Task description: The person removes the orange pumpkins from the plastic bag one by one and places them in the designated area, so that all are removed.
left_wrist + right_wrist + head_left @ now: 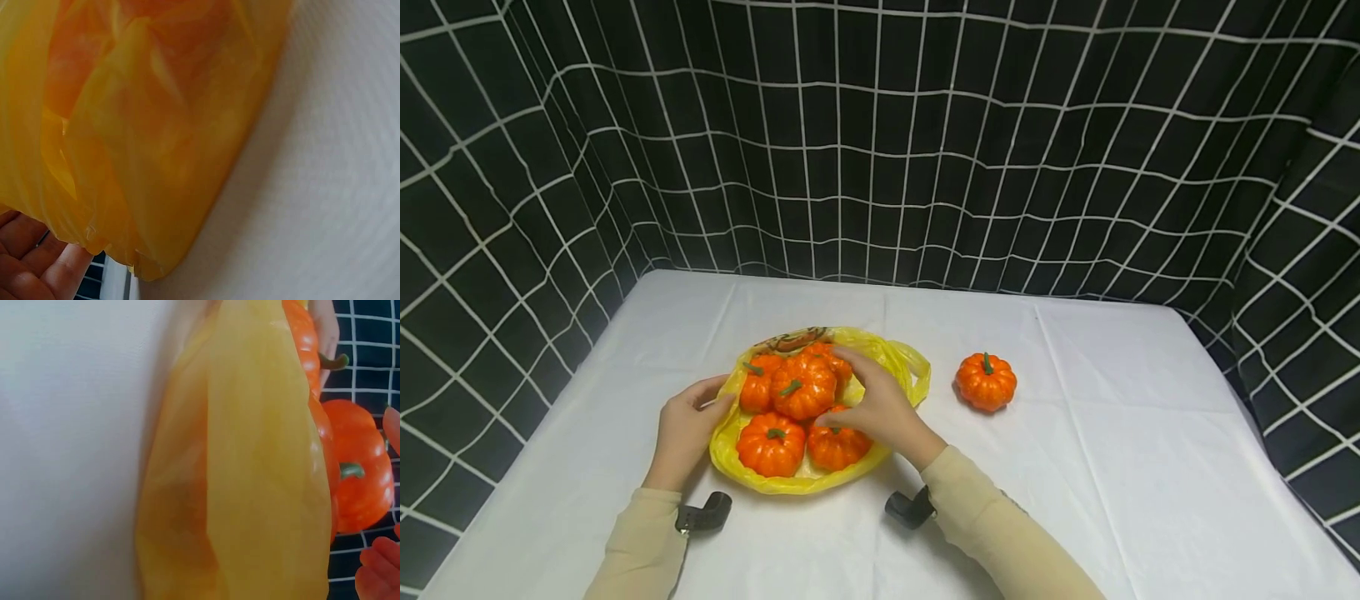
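Note:
A yellow plastic bag (904,364) lies open on the white table (1112,467) with several small orange pumpkins in it, among them one at the front (771,443) and one in the middle (802,387). My left hand (706,402) grips the bag's left rim. My right hand (859,398) lies spread over the pumpkins on the bag's right side, thumb on the front right pumpkin (842,452). The left wrist view is filled by the bag (156,125), with my palm (28,262) below it. In the right wrist view, the bag (250,487) covers a pumpkin (359,469), and one fingertip (378,578) shows.
One more orange pumpkin (986,382) stands alone on the table to the right of the bag. A black cloth with a white grid (925,142) walls in the table at the back and both sides. Black wrist mounts (703,514) sit on both sleeves.

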{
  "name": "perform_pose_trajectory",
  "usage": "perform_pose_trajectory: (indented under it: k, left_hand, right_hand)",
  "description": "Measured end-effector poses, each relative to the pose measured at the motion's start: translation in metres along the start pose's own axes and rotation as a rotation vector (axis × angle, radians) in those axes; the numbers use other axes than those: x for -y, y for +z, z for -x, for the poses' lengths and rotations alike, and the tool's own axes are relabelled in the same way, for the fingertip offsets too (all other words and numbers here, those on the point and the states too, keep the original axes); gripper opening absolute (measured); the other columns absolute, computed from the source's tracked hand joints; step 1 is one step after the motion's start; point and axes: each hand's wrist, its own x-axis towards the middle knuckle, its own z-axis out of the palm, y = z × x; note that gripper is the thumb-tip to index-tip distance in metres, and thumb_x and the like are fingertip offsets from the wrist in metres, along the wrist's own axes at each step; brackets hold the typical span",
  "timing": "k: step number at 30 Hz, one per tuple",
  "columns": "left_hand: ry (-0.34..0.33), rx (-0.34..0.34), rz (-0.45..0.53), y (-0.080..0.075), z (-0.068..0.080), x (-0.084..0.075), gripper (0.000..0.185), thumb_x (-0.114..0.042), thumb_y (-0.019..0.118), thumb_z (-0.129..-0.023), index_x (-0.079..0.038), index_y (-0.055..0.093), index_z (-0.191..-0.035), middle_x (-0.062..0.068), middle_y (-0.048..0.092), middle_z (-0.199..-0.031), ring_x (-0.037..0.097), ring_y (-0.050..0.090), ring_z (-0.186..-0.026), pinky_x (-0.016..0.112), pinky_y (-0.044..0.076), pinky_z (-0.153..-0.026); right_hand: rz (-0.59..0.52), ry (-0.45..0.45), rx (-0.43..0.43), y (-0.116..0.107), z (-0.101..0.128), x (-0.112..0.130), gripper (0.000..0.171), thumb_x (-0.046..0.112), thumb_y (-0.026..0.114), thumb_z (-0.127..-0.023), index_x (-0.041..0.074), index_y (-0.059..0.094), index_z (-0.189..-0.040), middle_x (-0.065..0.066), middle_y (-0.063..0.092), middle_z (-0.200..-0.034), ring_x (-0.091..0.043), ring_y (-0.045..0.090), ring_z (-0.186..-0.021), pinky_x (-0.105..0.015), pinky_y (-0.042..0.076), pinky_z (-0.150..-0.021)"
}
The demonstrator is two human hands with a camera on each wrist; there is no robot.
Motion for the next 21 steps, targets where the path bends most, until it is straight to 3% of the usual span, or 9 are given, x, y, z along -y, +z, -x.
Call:
perform_pose_trajectory:
  k: [9,21]
  left_hand:
    - [0.005,-0.002,0.001,0.0,0.001,-0.001,0.041,-0.03,0.061,-0.089,-0.009,0.058,-0.124,0.013,0.059,-0.127,0.03,0.059,-0.111,0.038,0.052,-0.09]
    - [0.008,-0.007,0.002,0.001,0.0,0.0,0.04,-0.028,0.061,-0.089,-0.008,0.059,-0.124,0.013,0.059,-0.127,0.03,0.059,-0.111,0.038,0.052,-0.091]
  right_hand:
    - [0.047,0.0,0.033,0.007,-0.008,0.004,0.087,0.026,0.085,-0.064,0.02,0.04,-0.139,-0.001,0.039,-0.145,-0.022,0.039,-0.132,-0.042,0.036,-0.108]
    - [0.054,0.017,0.037,0.019,-0.015,0.008,0.087,0.023,0.085,-0.065,0.016,0.04,-0.139,-0.003,0.043,-0.142,-0.023,0.042,-0.129,-0.039,0.036,-0.109]
